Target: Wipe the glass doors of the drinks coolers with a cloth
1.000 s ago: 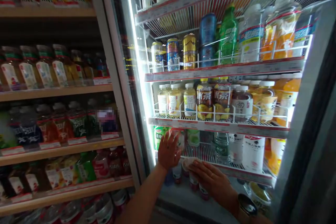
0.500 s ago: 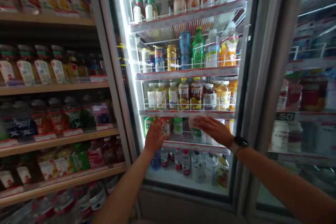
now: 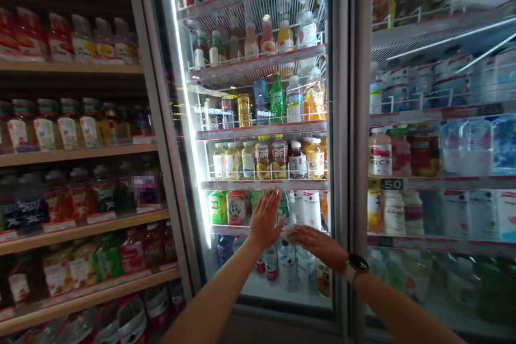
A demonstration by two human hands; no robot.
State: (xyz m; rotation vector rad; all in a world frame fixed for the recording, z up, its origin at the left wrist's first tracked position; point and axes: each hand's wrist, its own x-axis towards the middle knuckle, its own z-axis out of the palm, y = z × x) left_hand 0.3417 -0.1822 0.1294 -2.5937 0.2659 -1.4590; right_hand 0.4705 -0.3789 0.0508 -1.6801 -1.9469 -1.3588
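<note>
My left hand (image 3: pixel 265 221) is raised against the glass door of a lit drinks fridge (image 3: pixel 203 199), its fingers stretched out and nothing in them. Lower and to the right, my right hand (image 3: pixel 318 243) lies sideways at the glass, fingers close together over a small pale wad (image 3: pixel 292 232) whose kind I cannot make out. A dark watch (image 3: pixel 358 263) is on my right wrist. Behind the glass, near my left hand, stand a green carton (image 3: pixel 217 207) and a reddish carton (image 3: pixel 237 207). Clear bottles (image 3: pixel 287 269) stand below my hands.
To the left, wooden shelves (image 3: pixel 80 226) hold rows of bottled drinks. A grey door frame (image 3: pixel 350 118) runs upright right of the lit door. Beyond it is another glass-fronted fridge section (image 3: pixel 443 180) with bottles and multipacks.
Both hands have moved down across the glass relative to the shelves; my left hand has also moved right. The view has swung to the right, showing more of the right-hand fridge.
</note>
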